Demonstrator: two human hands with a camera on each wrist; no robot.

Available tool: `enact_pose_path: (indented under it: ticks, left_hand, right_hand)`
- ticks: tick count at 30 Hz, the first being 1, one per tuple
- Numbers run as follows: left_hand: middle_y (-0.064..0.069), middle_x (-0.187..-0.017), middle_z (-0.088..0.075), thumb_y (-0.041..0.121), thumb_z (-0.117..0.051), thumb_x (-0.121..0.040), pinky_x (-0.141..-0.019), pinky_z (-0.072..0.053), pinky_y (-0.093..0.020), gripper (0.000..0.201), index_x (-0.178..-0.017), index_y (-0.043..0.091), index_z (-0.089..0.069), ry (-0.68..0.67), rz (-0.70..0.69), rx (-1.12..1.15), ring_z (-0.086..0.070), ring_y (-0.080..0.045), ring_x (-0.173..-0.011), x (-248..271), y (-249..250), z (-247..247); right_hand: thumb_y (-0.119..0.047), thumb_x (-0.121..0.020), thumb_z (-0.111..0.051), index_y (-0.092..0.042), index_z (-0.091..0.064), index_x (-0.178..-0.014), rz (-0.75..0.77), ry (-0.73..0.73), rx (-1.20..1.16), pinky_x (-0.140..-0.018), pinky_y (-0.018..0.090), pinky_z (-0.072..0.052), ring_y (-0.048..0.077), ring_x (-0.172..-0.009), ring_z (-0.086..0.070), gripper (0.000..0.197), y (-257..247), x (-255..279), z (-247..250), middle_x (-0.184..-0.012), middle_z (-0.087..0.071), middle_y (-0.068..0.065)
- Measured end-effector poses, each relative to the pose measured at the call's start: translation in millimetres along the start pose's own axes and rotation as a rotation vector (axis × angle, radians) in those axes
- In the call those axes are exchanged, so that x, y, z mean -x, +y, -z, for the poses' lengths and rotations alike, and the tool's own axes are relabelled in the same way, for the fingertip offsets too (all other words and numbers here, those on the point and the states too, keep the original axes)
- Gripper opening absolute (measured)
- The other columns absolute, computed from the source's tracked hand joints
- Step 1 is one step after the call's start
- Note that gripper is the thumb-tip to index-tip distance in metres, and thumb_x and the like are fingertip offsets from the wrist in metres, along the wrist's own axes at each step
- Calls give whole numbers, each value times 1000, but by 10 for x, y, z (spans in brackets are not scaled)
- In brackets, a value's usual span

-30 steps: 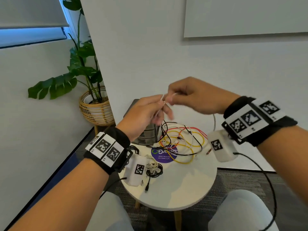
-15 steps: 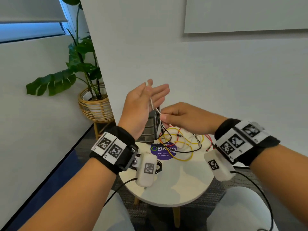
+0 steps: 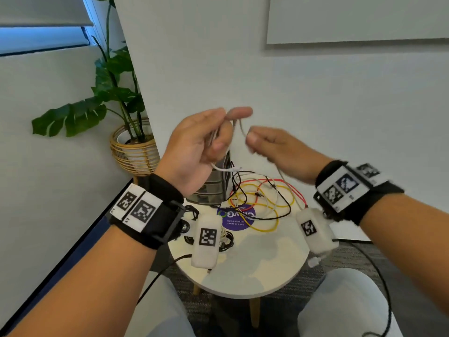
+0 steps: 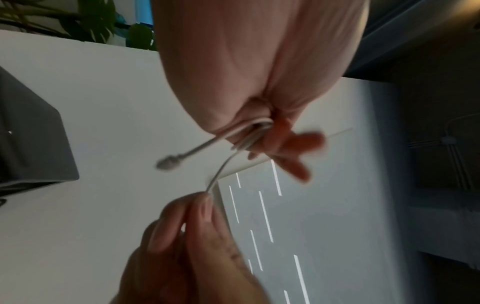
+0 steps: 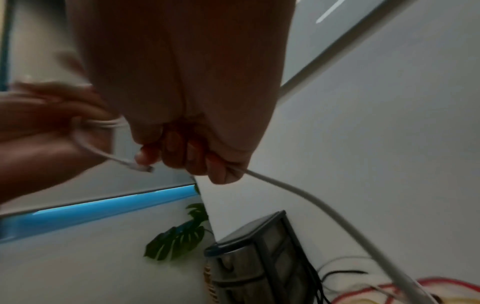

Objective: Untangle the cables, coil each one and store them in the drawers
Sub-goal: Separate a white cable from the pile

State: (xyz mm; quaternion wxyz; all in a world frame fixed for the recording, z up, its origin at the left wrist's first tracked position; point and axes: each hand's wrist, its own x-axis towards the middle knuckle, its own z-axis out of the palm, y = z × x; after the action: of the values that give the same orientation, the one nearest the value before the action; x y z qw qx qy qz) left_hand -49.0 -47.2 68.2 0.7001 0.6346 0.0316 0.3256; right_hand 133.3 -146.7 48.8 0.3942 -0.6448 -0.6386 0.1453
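Above one table point(image 3: 243, 271), two hands point(image 3: 194, 152) wind one white cable point(image 5: 311, 197).

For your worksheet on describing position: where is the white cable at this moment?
In the head view, the white cable is above the round table, looped around the left hand. It runs to the right hand, which pinches it.

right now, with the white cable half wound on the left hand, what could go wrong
1. The white cable runs from the right hand down toward the tangle of red, yellow and black wires; winding on may snag or drag it.
2. The loops on the left hand look loose, with the plug end dangling, so they could slip off.
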Motion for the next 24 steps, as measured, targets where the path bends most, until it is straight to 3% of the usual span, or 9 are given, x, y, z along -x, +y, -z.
enact_pose_path:
  ticks: [3,5,6,9,11,13,17,20,24]
  left_hand:
    - [-4,-89,-76,21,-38,-111,-61,-47,-17,35,-130,-2,-56,166,-23,-24,-64,-8,-59,-34,-47,-25]
    - [-5,-109,-77,18,-38,-111,-79,-56,-19,27,-132,10,-52,218,-19,-133,-75,-10,-93,-44,-127,-29]
    - [-1,-110,-75,16,-37,-112,-81,-55,-18,29,-137,12,-50,224,-12,-229,-74,-6,-97,-45,-163,-25]
    - [-5,-87,-69,15,-37,-112,-74,-49,-21,34,-139,7,-54,177,-13,-533,-65,3,-66,-36,-222,24]
    - [-15,-70,-59,21,-37,-112,-59,-42,-31,31,-119,7,-63,74,1,-558,-47,-8,-48,-22,-219,68]
    - [-5,-57,-43,26,-37,-110,-50,-28,-28,42,-99,-2,-65,0,16,-505,-31,-10,-46,-8,-184,87]
    - [-1,-55,-20,24,-36,-109,-48,-11,-27,46,-121,-6,-68,-94,43,-159,-14,-12,-48,6,-57,87]
    - [4,-51,-44,23,-36,-109,-50,-15,-28,48,-126,-16,-58,-3,-15,-96,-24,-8,-40,-3,-26,40]
    - [-5,-93,-79,25,-40,-110,-59,-43,-22,34,-126,1,-58,181,-44,-127,-59,-8,-51,-43,-111,-32]
  right_hand:
    - [-27,-111,-40,-8,-57,-84,13,-217,7,-66,18,-35,2,-64,-41,37,-31,127,-271,-68,-48,-16]
    - [-28,-109,-44,-10,-60,-81,49,-321,53,-66,27,-35,10,-65,-42,38,-165,128,-241,-67,-46,-9]
    - [-26,-109,-47,-11,-62,-78,77,-335,77,-68,30,-37,10,-68,-47,37,-241,100,-174,-69,-50,-11]
    - [-19,-104,-54,-14,-64,-78,150,-281,141,-84,39,-47,12,-85,-62,29,-420,-34,110,-82,-67,-10]
    - [-19,-103,-56,-10,-64,-82,178,-210,201,-75,30,-46,9,-72,-57,25,-464,-114,291,-74,-64,-7]
    - [-24,-104,-56,-9,-63,-84,173,-113,217,-73,29,-43,12,-72,-55,26,-415,-174,409,-75,-63,-3]
    - [-26,-108,-47,-8,-56,-85,123,36,106,-66,19,-33,5,-69,-39,30,-136,-118,286,-73,-47,-10]
    - [-28,-109,-43,-8,-56,-85,65,47,62,-67,17,-33,3,-69,-41,35,49,-7,23,-71,-47,-15]
    - [-28,-108,-47,-14,-66,-86,44,-63,116,-69,29,-42,6,-68,-49,32,52,61,-266,-70,-56,-12]
